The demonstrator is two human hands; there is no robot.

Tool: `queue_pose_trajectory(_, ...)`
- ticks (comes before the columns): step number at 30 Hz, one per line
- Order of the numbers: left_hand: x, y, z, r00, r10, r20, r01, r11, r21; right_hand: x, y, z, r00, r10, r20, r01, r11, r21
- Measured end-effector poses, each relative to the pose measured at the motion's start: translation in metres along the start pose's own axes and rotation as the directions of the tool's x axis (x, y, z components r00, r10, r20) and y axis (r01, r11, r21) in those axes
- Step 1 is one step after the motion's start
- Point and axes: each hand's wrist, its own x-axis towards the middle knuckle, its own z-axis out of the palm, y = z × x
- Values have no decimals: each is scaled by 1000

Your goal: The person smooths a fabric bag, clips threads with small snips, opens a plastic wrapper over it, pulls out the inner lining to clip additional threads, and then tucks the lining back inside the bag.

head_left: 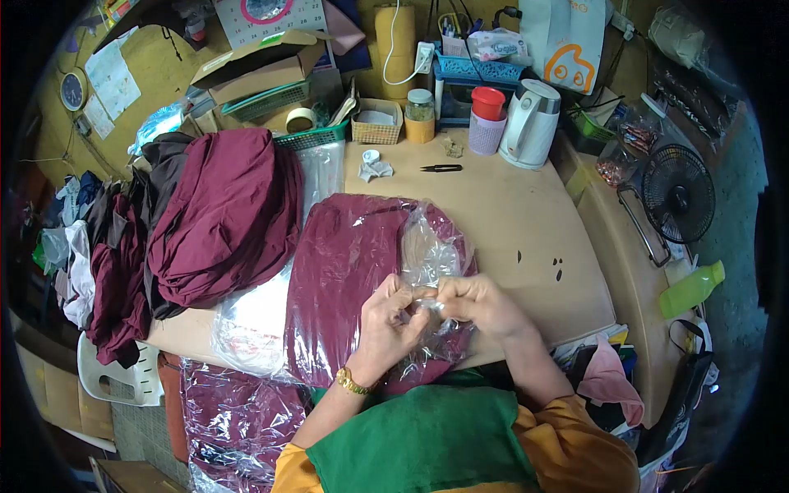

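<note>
A folded maroon garment [345, 255] lies on the table inside a clear plastic bag [431, 246]. Over the bag's right part, my left hand [386, 316] and my right hand [481, 302] meet, fingertips nearly touching. Both pinch gathered clear plastic between thumb and fingers; the exact spot is partly hidden by the fingers. A gold-coloured watch circles my left wrist. Left of the bag rises a large heap of maroon fabric [226, 214], with flat clear plastic bags [255, 329] partly beneath it.
Black thread snips [441, 168] and a crumpled white paper [376, 168] lie behind the bag. A white kettle [530, 123], a red-lidded cup [486, 119] and a jar [420, 115] line the back. A black fan [679, 193] and green bottle [692, 289] stand right. More bagged maroon garments [238, 411] sit below the table's front edge.
</note>
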Motion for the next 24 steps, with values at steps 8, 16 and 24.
queue_pose_trajectory(8,5,7,5,982,171,-79,-178,981,-77,-5,1,3,960,279,23,-248,809,533)
queue_pose_trajectory(16,13,12,3,986,161,-40,-164,982,-92,-6,2,0,965,261,-31,-208,831,517)
queue_pose_trajectory(24,14,19,-4,987,161,-30,-159,985,66,11,-18,-26,815,-111,-569,-39,969,-245)
